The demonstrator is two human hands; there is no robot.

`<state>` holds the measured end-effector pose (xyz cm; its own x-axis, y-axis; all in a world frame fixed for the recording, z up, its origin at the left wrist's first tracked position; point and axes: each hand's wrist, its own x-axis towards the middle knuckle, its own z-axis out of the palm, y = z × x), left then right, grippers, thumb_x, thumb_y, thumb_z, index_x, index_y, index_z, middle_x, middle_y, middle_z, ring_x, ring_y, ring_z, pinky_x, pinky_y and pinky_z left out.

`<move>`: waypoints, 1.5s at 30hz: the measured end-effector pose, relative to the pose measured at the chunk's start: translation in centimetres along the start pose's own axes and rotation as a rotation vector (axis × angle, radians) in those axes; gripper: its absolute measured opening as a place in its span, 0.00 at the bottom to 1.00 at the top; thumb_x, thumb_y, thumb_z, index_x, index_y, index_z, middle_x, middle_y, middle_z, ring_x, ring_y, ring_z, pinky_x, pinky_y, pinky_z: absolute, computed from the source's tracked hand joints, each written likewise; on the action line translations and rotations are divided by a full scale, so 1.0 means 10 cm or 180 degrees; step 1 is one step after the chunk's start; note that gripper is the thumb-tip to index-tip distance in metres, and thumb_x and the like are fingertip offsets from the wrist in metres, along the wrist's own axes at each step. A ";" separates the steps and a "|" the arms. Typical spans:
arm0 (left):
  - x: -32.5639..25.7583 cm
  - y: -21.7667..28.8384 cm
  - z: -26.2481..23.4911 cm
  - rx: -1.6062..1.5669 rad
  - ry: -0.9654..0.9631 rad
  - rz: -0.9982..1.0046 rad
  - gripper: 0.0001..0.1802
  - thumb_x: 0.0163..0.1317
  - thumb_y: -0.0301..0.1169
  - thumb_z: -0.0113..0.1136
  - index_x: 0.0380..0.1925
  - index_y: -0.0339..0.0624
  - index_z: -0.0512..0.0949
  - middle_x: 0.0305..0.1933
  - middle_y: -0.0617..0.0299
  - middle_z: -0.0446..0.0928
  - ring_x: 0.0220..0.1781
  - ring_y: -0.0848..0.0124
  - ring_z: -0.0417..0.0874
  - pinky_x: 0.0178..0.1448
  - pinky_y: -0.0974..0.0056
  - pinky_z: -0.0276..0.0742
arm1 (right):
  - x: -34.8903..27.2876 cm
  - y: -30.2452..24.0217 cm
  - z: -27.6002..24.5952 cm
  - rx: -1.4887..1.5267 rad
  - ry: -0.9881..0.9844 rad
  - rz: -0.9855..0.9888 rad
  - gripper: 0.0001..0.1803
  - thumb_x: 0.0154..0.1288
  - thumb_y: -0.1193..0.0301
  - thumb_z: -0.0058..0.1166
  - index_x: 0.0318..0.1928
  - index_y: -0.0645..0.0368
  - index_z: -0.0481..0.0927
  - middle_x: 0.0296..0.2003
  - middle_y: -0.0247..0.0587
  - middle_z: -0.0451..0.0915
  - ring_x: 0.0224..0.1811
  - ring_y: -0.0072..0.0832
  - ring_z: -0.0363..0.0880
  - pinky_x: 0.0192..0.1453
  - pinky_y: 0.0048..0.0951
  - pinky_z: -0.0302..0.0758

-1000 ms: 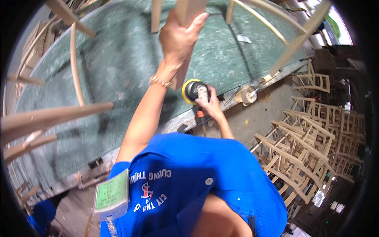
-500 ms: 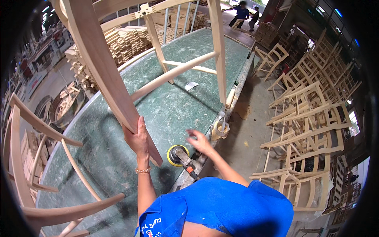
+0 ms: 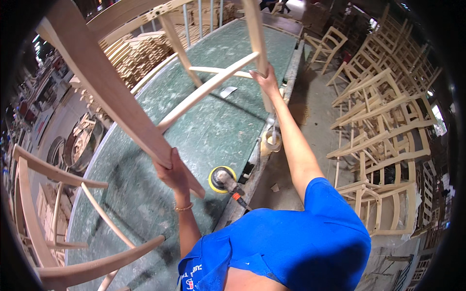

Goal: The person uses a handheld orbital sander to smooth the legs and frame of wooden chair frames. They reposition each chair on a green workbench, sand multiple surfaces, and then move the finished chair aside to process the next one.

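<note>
A pale, unpainted wooden chair frame stands tilted over a green-topped table. My left hand is closed around the lower part of its broad near leg. Farther off and to the right, my right hand grips another leg, close to where a stretcher rail joins it. On the table to the right of my left hand lies a round sander with a yellow-edged pad and an orange hose fitting; neither hand touches it. A small white scrap rests beneath the frame.
Another wooden chair frame stands at the left edge of the table. A cup with a utensil hangs at the right edge. Several chair frames are stacked along the floor at the right. Piled wood pieces lie beyond the table.
My right hand has gone from open beside the sander, up and away, to take hold of the far chair leg. My left hand keeps its hold on the near leg.
</note>
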<state>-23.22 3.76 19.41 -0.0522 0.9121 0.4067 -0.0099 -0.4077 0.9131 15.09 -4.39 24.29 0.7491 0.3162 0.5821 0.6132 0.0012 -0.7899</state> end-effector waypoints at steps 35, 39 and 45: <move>0.06 -0.91 0.11 -0.0648 -0.0733 -0.0593 0.12 0.63 0.28 0.61 0.41 0.36 0.71 0.32 0.60 0.76 0.30 0.71 0.79 0.38 0.65 0.76 | -1.23 0.72 0.15 -0.0520 -0.1517 0.0497 0.46 0.57 0.65 0.65 0.69 0.69 0.53 0.63 0.60 0.66 0.67 0.40 0.66 0.70 0.35 0.62; 0.09 -0.71 -0.06 0.0256 -0.0794 -0.0524 0.15 0.59 0.34 0.68 0.36 0.34 0.76 0.29 0.63 0.78 0.32 0.74 0.77 0.37 0.65 0.76 | -2.36 0.04 0.72 0.0562 -0.3287 0.0644 0.49 0.57 0.55 0.67 0.71 0.65 0.55 0.67 0.59 0.61 0.71 0.41 0.60 0.73 0.35 0.57; -0.11 0.36 0.06 0.0439 -0.1355 -0.0564 0.20 0.55 0.37 0.68 0.40 0.32 0.78 0.33 0.47 0.83 0.38 0.61 0.85 0.44 0.59 0.78 | -2.64 -1.06 0.78 0.1282 -0.3055 0.0857 0.55 0.50 0.54 0.71 0.71 0.62 0.53 0.59 0.56 0.72 0.64 0.39 0.70 0.63 0.37 0.69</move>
<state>-22.55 1.28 22.23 0.3522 0.9155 0.1943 0.1524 -0.2609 0.9532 -13.14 -5.40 15.81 0.2301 0.9653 0.1232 0.1985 0.0774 -0.9770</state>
